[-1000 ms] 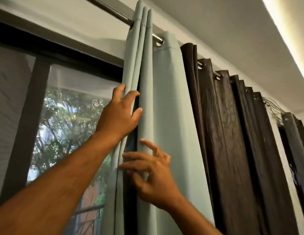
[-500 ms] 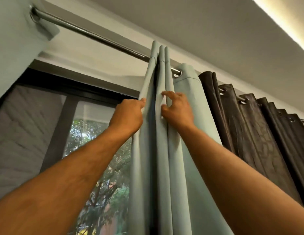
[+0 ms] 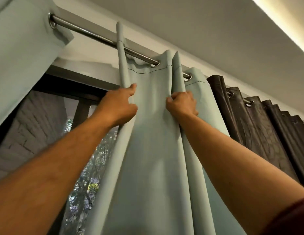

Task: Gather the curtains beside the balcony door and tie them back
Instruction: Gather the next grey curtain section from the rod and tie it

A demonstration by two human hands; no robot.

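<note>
Gripping the pale green curtain point(image 3: 153, 150) with both hands, high up near its top hem. Left hand point(image 3: 120, 106) closed around the curtain's left edge fold, thumb lying along the cloth. Right hand point(image 3: 181, 105) pinching a pleat further right, fingers curled into the fabric. Flat panel of cloth stretched between the two hands, apart from each other. Bare forearms reaching up from the near bottom corners, with a dark red sleeve point(image 3: 290, 219) at the near right edge. Curtain hanging by metal eyelets from a steel rod point(image 3: 97, 35) running from upper left down to the right. Just right of the green curtain, on the same rod, a dark brown curtain point(image 3: 253, 126) bunched in tight folds. Second green panel point(image 3: 20, 53) at the far left, on the rod too. Behind, left of the held curtain, the dark-framed balcony door point(image 3: 80, 92), with a brick wall and foliage seen through its glass. Above, a white ceiling with a lit strip at top right.
</note>
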